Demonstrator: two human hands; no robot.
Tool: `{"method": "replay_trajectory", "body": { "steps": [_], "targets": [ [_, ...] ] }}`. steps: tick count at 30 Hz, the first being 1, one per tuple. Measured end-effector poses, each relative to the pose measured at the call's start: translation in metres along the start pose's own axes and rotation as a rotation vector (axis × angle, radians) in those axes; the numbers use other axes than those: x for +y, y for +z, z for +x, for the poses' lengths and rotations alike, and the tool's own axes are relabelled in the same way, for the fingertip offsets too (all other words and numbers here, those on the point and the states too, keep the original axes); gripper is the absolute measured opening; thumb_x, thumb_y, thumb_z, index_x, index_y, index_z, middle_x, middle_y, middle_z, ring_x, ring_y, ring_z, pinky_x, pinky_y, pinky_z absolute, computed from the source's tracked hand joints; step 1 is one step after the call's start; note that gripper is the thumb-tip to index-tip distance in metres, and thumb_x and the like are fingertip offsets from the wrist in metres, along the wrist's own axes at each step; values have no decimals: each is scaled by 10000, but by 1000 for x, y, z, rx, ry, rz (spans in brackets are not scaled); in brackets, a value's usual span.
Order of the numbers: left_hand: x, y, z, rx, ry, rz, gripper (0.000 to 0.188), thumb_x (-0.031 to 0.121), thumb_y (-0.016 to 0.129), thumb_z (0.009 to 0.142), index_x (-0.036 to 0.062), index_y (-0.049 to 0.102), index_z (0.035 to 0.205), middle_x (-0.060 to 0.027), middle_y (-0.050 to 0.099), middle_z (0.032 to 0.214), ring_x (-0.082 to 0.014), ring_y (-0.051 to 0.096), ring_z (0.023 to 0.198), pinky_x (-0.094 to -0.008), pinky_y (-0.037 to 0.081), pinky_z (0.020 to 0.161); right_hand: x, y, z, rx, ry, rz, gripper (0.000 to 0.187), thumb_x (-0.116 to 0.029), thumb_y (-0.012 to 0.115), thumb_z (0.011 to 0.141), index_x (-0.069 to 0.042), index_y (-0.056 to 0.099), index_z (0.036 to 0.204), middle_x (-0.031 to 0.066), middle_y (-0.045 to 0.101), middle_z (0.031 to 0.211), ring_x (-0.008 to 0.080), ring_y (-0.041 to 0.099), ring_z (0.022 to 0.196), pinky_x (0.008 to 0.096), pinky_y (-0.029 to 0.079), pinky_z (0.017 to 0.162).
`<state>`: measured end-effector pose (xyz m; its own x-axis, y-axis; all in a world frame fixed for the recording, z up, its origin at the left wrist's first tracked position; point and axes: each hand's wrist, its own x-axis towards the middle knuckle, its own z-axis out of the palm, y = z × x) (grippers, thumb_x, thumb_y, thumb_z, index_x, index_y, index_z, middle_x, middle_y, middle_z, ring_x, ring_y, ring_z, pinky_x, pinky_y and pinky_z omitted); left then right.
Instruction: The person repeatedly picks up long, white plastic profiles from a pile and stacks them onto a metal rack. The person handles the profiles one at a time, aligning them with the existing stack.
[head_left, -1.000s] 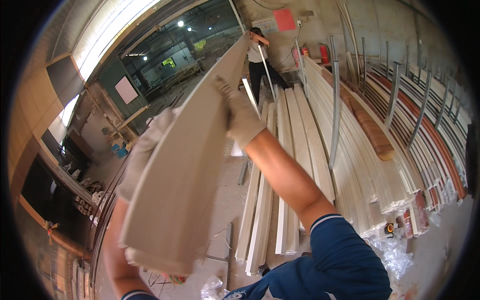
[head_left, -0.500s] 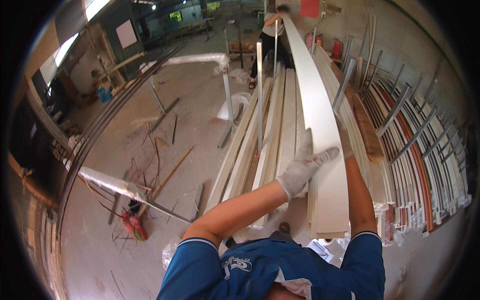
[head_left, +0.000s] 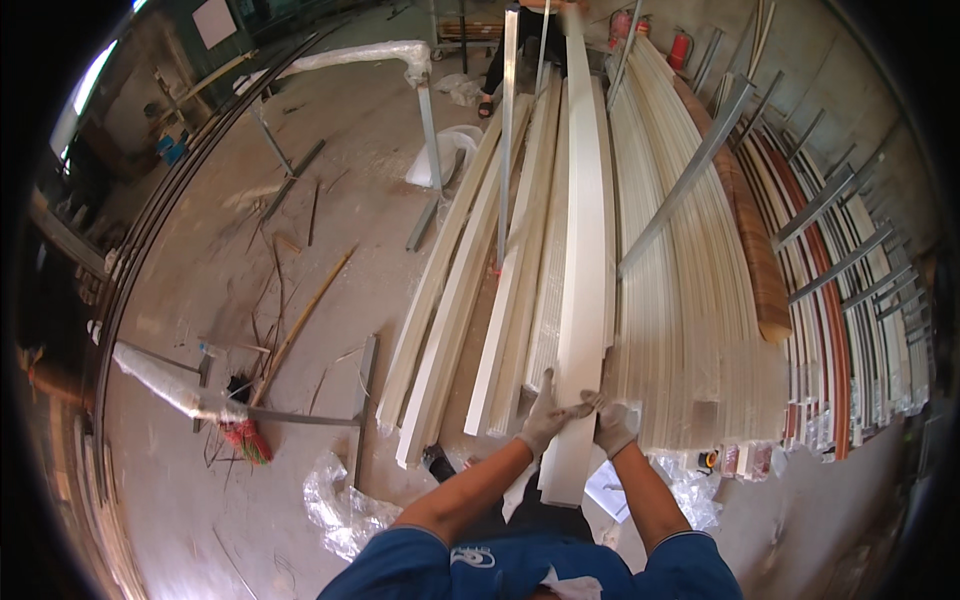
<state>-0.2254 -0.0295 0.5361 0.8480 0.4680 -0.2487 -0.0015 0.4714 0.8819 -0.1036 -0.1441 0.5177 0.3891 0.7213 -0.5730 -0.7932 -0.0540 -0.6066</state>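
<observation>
- Looks mostly laid down: your white panel (head_left: 586, 260) overlaps the ribbed boards (head_left: 546, 335), not let go yet. Can't tell what's left.
- Left hand (head_left: 541, 424), right hand (head_left: 611, 426): fingers pinching the panel's edges.
- Pale strips (head_left: 428, 405) left of it, wrapped stack (head_left: 690, 340) right.
- Littered floor (head_left: 200, 280) farther left, red extinguisher (head_left: 680, 48) right of its far end.

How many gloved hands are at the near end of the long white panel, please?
2: the left hand at the left edge of the long white panel, the right hand at its right edge. Parts of both may be hidden.
</observation>
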Motion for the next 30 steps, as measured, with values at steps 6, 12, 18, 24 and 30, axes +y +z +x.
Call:
{"method": "replay_trajectory", "body": {
  "steps": [6, 12, 18, 24, 30],
  "targets": [
    [-107, -85, 48, 104, -103, 202, 926, 73, 807, 782, -36, 244, 1509, -188, 556, 1301, -191, 610, 1085, -279, 523, 851, 70, -34, 84, -43, 102, 73, 305, -135, 688, 847, -46, 574, 1116, 101, 663, 865, 220, 686, 774, 372, 589, 684],
    [-210, -139, 86, 129, 187, 392, 921, 103, 832, 768, -88, 275, 1477, -158, 618, 1230, -186, 603, 1102, -280, 500, 898, 117, -71, 158, 6, -21, -97, 550, -96, 705, 823, -54, 447, 1307, 121, 637, 1048, 231, 693, 854, 357, 615, 733],
    [-261, -172, 122, 89, 88, 204, 1009, 238, 857, 776, -57, 226, 1506, -162, 615, 1226, -199, 608, 1097, -304, 507, 917, 164, -111, 226, -30, -74, -90, 560, -112, 725, 820, -50, 446, 1302, 108, 643, 1054, 204, 670, 933, 339, 595, 740],
    [-332, -224, 154, -32, 50, -214, 1111, 424, 814, 782, -30, 126, 1528, -196, 618, 1254, -247, 620, 1153, -351, 521, 959, 208, -144, 306, 4, -125, -206, 642, -93, 753, 804, -44, 408, 1344, 106, 642, 1085, 208, 662, 965, 329, 555, 836],
    [-392, -267, 183, -72, 5, 61, 693, 388, 639, 920, -22, 414, 1431, -139, 594, 1337, -215, 593, 1200, -342, 452, 1040, 237, -183, 350, -121, -160, -286, 680, -353, 759, 851, -55, 430, 1366, 79, 610, 1128, 170, 613, 997, 336, 533, 848]
  ]
}}
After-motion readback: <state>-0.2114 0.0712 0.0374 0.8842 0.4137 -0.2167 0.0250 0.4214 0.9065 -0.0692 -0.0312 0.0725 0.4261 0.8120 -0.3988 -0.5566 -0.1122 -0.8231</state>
